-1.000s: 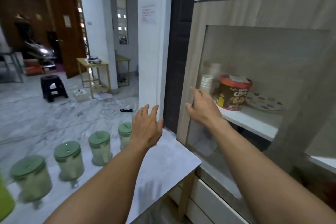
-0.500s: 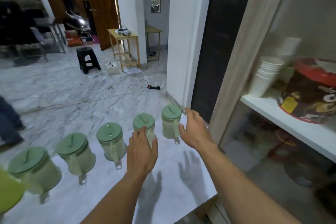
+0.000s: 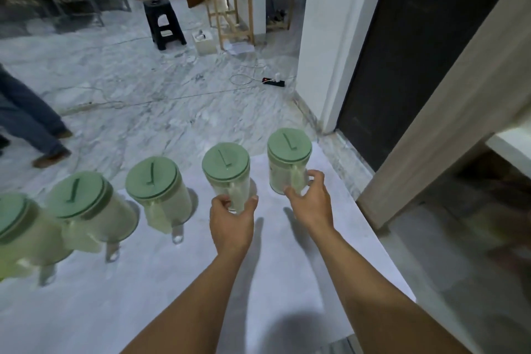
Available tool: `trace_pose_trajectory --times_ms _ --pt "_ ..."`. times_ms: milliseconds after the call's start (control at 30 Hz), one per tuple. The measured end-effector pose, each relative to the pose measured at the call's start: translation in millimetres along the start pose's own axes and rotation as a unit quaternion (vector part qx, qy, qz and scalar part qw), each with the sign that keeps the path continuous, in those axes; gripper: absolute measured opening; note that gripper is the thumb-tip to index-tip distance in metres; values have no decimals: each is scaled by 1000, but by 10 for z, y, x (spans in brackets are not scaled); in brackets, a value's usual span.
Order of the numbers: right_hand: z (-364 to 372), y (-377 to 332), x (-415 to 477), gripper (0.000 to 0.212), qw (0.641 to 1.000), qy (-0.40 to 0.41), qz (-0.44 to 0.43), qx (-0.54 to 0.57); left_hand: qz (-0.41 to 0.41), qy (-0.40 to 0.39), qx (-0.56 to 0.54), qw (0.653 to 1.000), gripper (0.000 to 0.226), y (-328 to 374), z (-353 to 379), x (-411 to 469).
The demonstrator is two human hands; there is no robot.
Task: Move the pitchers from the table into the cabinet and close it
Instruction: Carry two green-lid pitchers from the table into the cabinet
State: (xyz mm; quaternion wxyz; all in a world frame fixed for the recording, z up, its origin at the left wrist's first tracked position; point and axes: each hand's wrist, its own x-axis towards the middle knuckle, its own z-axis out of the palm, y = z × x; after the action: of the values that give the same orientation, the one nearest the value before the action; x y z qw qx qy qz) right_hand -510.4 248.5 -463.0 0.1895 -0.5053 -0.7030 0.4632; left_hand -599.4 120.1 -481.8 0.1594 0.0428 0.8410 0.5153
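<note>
Green-lidded pitchers stand in a row on the white tabletop (image 3: 201, 282). My left hand (image 3: 231, 217) holds one handle at 12 o'clock; my right hand (image 3: 309, 198) holds the next pitcher (image 3: 288, 162) at 1 o'clock. I think lifting both may tip one.

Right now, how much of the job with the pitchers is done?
Little looks done: five clear plastic pitchers with green lids stand on the white table, none visibly stored. In hand: the left hand grips the second pitcher from the right, the right hand the rightmost pitcher. Left: carrying all, closing the cabinet.
</note>
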Motion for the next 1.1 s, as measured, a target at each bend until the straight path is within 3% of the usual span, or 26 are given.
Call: trace_pose_trajectory --times_ms 167,733,967,1100 --pt "165 34 157 30 1000 -6 18 13 22 16 7 1000 29 8 116 84" --pt "82 -369 -22 6 991 52 -20 120 110 24 -30 993 28 315 -210 147" --pt "-305 -913 -568 10 981 127 -52 138 153 0 -73 986 24 771 -671 -76" --pt "-629 -1242 -1075 14 966 208 -72 139 187 -61 -123 973 28 1096 -958 -317"
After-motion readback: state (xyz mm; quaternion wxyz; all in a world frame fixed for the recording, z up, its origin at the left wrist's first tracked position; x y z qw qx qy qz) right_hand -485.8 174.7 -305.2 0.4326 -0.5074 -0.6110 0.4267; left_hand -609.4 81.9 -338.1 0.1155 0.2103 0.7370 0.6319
